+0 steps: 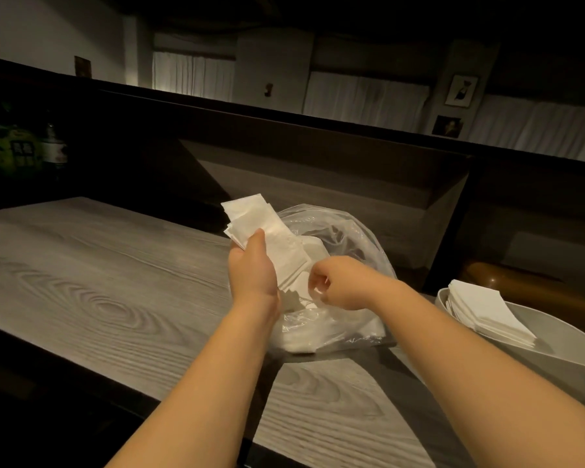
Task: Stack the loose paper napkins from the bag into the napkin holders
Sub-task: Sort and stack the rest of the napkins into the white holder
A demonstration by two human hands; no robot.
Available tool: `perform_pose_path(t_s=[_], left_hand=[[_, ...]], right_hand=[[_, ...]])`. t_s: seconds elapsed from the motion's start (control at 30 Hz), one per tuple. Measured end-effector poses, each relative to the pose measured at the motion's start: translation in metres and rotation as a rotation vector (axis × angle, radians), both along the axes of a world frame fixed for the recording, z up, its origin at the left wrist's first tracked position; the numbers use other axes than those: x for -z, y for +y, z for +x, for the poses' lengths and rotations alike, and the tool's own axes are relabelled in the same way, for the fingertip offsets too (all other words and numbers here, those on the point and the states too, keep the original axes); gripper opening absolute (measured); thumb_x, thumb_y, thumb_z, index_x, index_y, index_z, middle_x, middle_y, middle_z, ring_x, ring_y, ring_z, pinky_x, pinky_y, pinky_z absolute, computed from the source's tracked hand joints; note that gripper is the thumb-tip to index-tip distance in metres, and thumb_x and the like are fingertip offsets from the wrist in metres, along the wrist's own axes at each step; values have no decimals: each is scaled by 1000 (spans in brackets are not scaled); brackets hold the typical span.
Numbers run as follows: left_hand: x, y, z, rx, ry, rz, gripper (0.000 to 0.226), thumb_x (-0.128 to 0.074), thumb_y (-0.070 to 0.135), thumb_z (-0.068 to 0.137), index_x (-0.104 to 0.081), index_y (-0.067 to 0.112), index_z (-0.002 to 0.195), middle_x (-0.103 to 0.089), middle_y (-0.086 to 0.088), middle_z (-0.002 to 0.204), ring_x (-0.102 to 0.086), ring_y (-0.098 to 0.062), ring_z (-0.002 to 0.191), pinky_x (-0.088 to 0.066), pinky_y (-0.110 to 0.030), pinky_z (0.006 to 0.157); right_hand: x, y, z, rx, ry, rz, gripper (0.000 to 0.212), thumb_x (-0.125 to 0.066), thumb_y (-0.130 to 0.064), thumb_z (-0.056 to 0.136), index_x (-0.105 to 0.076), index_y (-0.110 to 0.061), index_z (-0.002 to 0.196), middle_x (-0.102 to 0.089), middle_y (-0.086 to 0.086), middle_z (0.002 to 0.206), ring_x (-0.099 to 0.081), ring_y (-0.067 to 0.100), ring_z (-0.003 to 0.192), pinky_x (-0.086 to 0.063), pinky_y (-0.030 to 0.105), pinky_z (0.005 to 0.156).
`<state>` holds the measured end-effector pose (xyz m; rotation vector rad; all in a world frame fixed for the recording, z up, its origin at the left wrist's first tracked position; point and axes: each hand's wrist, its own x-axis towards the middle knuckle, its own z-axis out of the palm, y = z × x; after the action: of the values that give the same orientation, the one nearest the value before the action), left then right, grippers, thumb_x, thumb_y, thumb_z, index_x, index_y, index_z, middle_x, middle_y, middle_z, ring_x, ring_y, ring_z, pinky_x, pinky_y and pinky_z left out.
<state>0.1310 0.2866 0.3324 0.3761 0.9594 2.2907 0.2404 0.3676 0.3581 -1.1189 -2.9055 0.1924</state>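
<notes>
Counter (91, 282) is taking up most of the shot, grey wood grain running out toward 9 o'clock. Clear plastic bag (351, 238) is sitting dead centre on it, mouth gaping toward the person, more loose napkins lying inside. White holder (554, 352) is waiting at 4 o'clock, close enough to drop stacks in, and it's already carrying a neat pile (487, 314). Left hand (252, 268) is gripping a fanned bunch of napkins (267, 231) upright above the bag, thumb pressing on top, probably squaring them up before they go over. Right hand (335, 282) is curling at the bag's mouth at 3 o'clock of the bunch, seemingly pinching a napkin edge or the plastic, can't tell which.
</notes>
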Motion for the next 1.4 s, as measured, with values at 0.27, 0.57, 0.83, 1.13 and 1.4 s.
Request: perform_pose_path(t_s=[0.27, 0.57, 0.83, 1.13, 1.4], left_hand=[[2, 0, -4, -108, 11, -8, 9, -52, 21, 99, -55, 23, 91, -65, -1, 86, -67, -21, 83, -56, -37, 76], [6, 3, -3, -90, 84, -56, 4, -53, 26, 98, -57, 27, 96, -66, -2, 95, -67, -22, 91, -56, -40, 78], [5, 0, 0, -69, 93, -61, 5, -52, 26, 98, -57, 27, 101, -66, -1, 96, -67, -21, 91, -56, -39, 80], [5, -1, -1, -110, 106, -3, 13, -51, 23, 99, -57, 31, 91, -65, 3, 86, -66, -20, 85, -55, -36, 76], [4, -1, 5, -25, 124, -39, 6, -50, 26, 101, -57, 27, 103, -67, -2, 96, -68, -23, 91, -57, -40, 80]], right_hand=[[9, -23, -9, -254, -141, -131, 50, -66, -8, 82, -60, -27, 128, -58, -7, 126, -53, 12, 113, -44, 23, 92], [10, -26, -6, -255, -188, -244, 54, -64, -19, 89, -50, -20, 141, -57, -13, 112, -54, 5, 95, -41, 14, 81], [20, -26, -1, -252, -51, -157, 24, -65, -18, 88, -65, -25, 112, -60, -7, 100, -57, 11, 90, -45, 18, 76], [20, -16, 33, -1, 688, -582, 6, -65, -17, 92, -70, -21, 91, -69, -10, 81, -61, -3, 73, -43, 16, 67], [3, -29, 57, -55, 1560, -916, 18, -63, -19, 80, -65, -16, 98, -73, 4, 92, -69, 16, 77, -56, 30, 72]])
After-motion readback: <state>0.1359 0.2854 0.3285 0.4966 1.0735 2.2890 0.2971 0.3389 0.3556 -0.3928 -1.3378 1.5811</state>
